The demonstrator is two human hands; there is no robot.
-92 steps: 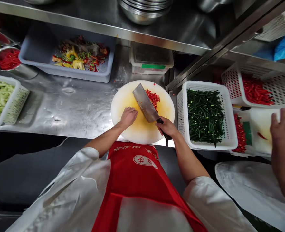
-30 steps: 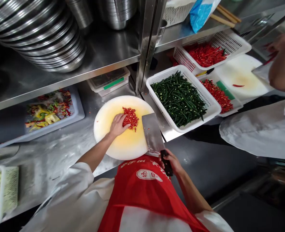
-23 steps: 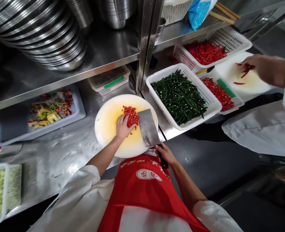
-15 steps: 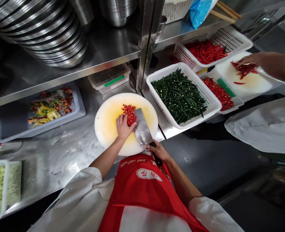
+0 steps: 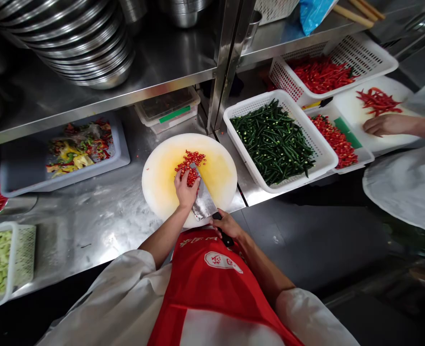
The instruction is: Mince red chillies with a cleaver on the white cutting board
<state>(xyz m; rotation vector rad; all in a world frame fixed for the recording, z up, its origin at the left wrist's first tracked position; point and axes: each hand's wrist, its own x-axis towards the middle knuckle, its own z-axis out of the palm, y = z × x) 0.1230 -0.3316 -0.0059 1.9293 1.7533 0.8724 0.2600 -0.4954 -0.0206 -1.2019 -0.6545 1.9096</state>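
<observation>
Looking down from the head camera, I see the steel surface [image 5: 100, 216] running under a shelf of stacked bowls [image 5: 75, 43]. To the right sits a white basket of green chillies [image 5: 273, 139], with a co-worker's hand [image 5: 383, 125] on a second board beyond it. Straight ahead of me lies the round cutting board [image 5: 158, 178], and on it the cleaver [image 5: 202, 202], its long axis slanting from the handle near my body up and left toward the pile. My right hand [image 5: 228, 226] is wrapped tight around the handle. My left hand [image 5: 185, 185], the nearer one, rests cupped with fingers loosely together against the chopped red chilli [image 5: 190, 161], which lies touching it on the far side, just at the blade's tip.
</observation>
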